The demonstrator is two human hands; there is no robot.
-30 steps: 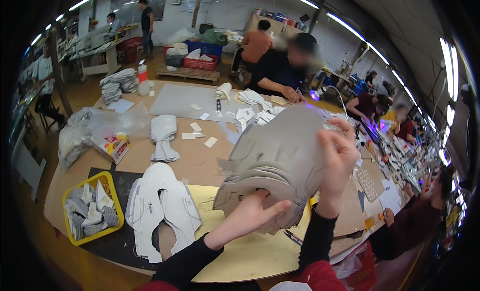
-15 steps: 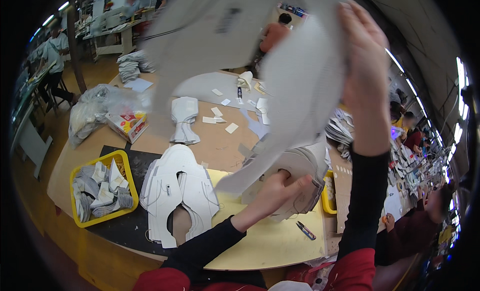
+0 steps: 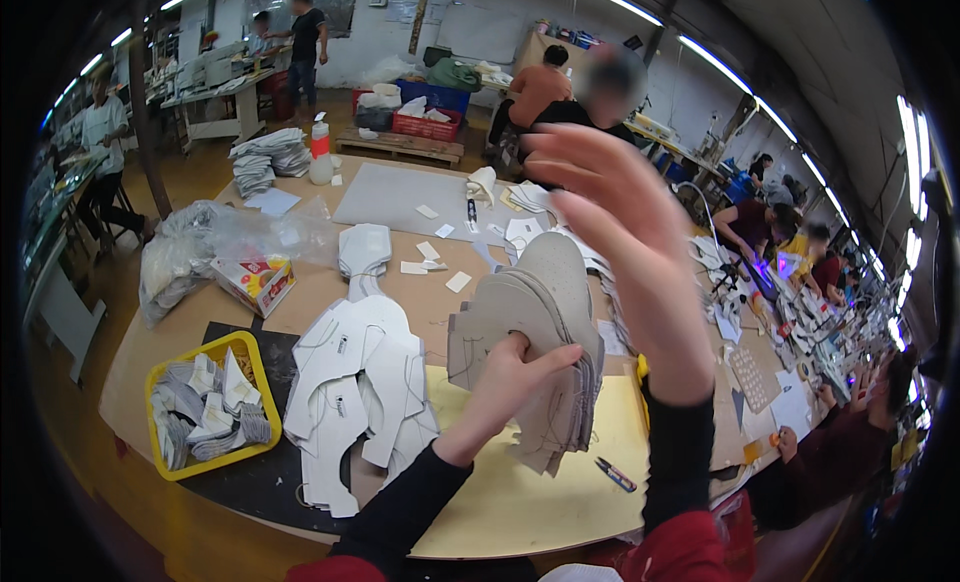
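My left hand [image 3: 508, 387] grips a fanned stack of grey, curved cut pieces [image 3: 520, 300], thumb across the front, over the right part of the table. Thin threads hang from the stack. My right hand [image 3: 625, 217] is raised above and to the right of it, fingers stretched out and slightly smeared, holding nothing. Left of the stack lies a loose pile of white, U-shaped shoe-upper pieces [image 3: 345, 347], the top ones askew over those below. Small dark thread snips [image 3: 615, 474] rest on the yellow board [image 3: 480, 512], right of my left hand.
A yellow basket [image 3: 262, 382] of small grey pieces stands on a black mat [image 3: 285, 487] at the left. Behind are a plastic bag [image 3: 185, 242], a printed box [image 3: 258, 282], another white stack [image 3: 364, 247] and paper scraps [image 3: 458, 282]. A person [image 3: 590, 102] is beyond the table.
The large grey-white piece in my right hand is gone from it; the hand is now open. The white pile's top looks rearranged. My left hand's stack stands more upright, and the view has tilted up.
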